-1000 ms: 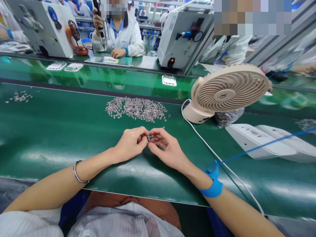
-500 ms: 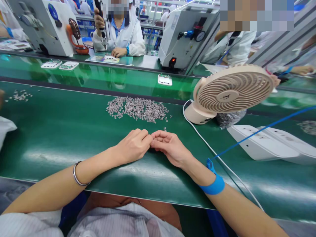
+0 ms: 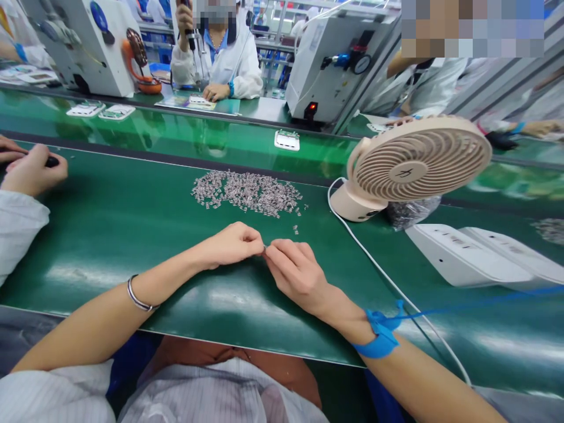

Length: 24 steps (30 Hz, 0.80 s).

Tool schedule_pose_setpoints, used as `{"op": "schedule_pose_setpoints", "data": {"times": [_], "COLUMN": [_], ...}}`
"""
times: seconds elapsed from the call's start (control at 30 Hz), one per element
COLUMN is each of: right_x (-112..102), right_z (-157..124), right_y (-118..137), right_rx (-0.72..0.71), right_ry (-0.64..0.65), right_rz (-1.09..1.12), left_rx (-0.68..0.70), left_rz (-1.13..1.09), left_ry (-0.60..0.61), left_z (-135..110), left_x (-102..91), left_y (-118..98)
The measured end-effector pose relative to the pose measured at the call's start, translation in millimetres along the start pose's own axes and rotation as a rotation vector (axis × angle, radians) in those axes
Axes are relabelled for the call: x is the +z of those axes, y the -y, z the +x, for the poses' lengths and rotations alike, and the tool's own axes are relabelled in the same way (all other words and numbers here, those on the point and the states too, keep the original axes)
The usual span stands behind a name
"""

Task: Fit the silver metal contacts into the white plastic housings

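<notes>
My left hand (image 3: 233, 244) and my right hand (image 3: 302, 273) meet fingertip to fingertip over the green bench mat (image 3: 145, 235). Both are closed in a pinch on one tiny greyish piece (image 3: 265, 248), mostly hidden by the fingers. Just beyond them lies a wide pile of small shiny metal-looking pieces (image 3: 249, 192). A few loose pieces (image 3: 295, 229) rest between that pile and my right hand. On my left wrist is a silver bangle (image 3: 137, 295). A blue strap (image 3: 381, 339) with a blue cord circles my right wrist.
A beige fan (image 3: 409, 170) stands to the right, its white cable (image 3: 388, 276) running toward me. Beyond it are white casings (image 3: 471, 255) and a plastic bag (image 3: 412, 211). A co-worker's hand (image 3: 35, 170) is at the left. White trays (image 3: 287, 140) sit on the green conveyor.
My right hand has rolled over, its back now facing up, and my left fingers have drawn slightly back, exposing the tiny piece. A co-worker's hands have come in at left. Conveyor trays shifted left.
</notes>
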State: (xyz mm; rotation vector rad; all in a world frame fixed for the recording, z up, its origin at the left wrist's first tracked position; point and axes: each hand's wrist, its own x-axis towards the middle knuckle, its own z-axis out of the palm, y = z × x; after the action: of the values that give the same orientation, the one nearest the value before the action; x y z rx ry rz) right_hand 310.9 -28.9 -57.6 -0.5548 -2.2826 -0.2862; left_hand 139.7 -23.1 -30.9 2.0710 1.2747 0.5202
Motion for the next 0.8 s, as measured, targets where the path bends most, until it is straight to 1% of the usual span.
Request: {"op": "schedule_pose_setpoints", "data": {"times": [0.03, 0.07, 0.1, 0.17, 0.23, 0.27, 0.3, 0.33, 0.37, 0.4, 0.47, 0.53, 0.6, 0.67, 0.73, 0.8], "right_x": [0.7, 1.2, 1.5, 0.7, -1.7, -3.1, -4.4, -5.4, -6.0, -6.2, -6.1, -6.1, -7.0, -8.5, -9.8, -10.1], "right_z": [-0.9, -1.5, -1.7, 0.1, 4.6, 7.3, 10.1, 12.6, 14.6, 16.0, 16.9, 16.2, 15.3, 14.8, 14.9, 14.8], "right_y": [-1.4, -3.2, -5.1, -8.7, -10.9, -11.3, -11.4, -11.1, -10.7, -10.2, -9.7, -10.1, -11.0, -12.1, -13.0, -13.8], "right_rx": [0.050, 0.144, 0.283, 0.658, 1.060, 1.226, 1.354, 1.437, 1.480, 1.492, 1.479, 1.464, 1.438, 1.389, 1.357, 1.343], "right_ry": [-0.006, -0.005, 0.004, 0.051, 0.136, 0.181, 0.225, 0.265, 0.297, 0.314, 0.330, 0.330, 0.340, 0.369, 0.408, 0.418], "right_rz": [0.044, 0.125, 0.247, 0.600, 1.013, 1.203, 1.365, 1.495, 1.597, 1.677, 1.786, 1.838, 1.832, 1.793, 1.734, 1.638], "left_rx": [-0.003, -0.002, 0.003, 0.025, 0.069, 0.098, 0.133, 0.168, 0.200, 0.236, 0.339, 0.446, 0.502, 0.504, 0.520, 0.538], "left_rz": [-0.021, -0.035, -0.039, -0.019, 0.034, 0.066, 0.098, 0.125, 0.143, 0.163, 0.245, 0.380, 0.520, 0.606, 0.674, 0.734], "left_ry": [0.004, -0.003, -0.021, -0.089, -0.185, -0.232, -0.270, -0.297, -0.311, -0.321, -0.346, -0.403, -0.485, -0.561, -0.614, -0.643], "left_z": [0.4, 0.6, 0.6, 0.0, -1.2, -1.9, -2.7, -3.5, -4.4, -5.3, -7.1, -8.7, -10.1, -11.1, -11.5, -11.4], "left_x": [-0.7, -0.9, -0.5, 1.2, 4.3, 6.2, 8.3, 10.5, 12.7, 14.7, 18.1, 20.1, 21.1, 21.5, 21.9, 22.5], "left_y": [0.7, 1.3, 1.6, 1.7, 1.5, 1.2, 0.8, 0.4, 0.0, -0.5, -1.1, -1.1, -0.7, -0.2, 0.1, 0.4]}}
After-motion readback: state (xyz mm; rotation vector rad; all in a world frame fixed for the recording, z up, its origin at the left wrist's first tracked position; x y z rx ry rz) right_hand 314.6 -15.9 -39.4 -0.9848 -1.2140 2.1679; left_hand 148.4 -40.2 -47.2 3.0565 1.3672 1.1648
